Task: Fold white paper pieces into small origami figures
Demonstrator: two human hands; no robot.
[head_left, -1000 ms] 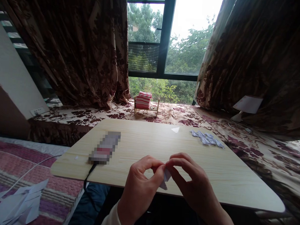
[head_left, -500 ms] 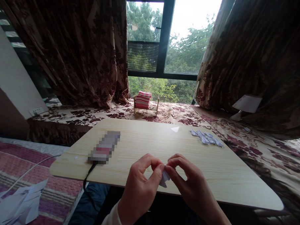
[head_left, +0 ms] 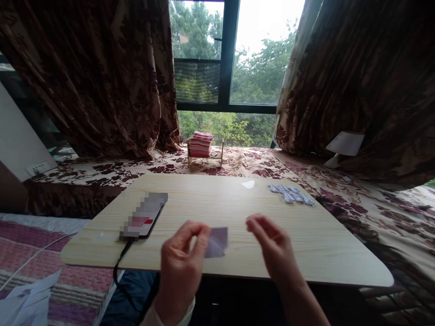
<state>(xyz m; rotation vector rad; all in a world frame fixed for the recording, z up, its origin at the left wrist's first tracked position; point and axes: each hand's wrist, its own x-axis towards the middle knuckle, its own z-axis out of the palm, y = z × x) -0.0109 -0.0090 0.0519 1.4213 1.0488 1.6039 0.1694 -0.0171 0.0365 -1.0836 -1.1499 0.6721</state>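
My left hand (head_left: 181,267) pinches a small piece of paper (head_left: 217,242) at its left edge, between thumb and fingers. The paper looks greyish-lilac against the light, roughly rectangular, and is held up above the near part of the table. My right hand (head_left: 271,244) is apart from it, off to the right. Its fingers are curled together with the thumb against them, a little blurred, and nothing shows between them. Several small folded paper pieces (head_left: 291,194) lie in a group at the table's far right. A flat white triangular patch (head_left: 248,184) shows beside them.
The pale wooden table (head_left: 201,200) bears a phone (head_left: 153,215) at left with a black cable (head_left: 118,262). Loose paper sheets (head_left: 24,301) lie on the striped bed cover (head_left: 78,291). A small rack (head_left: 222,156) with folded striped cloths (head_left: 201,144) and a lamp (head_left: 344,143) stand beyond.
My hands have come apart: the left moved left with the paper, the right let go of it and moved slightly away. The paper now looks flatter and wider. The view has shifted a little.
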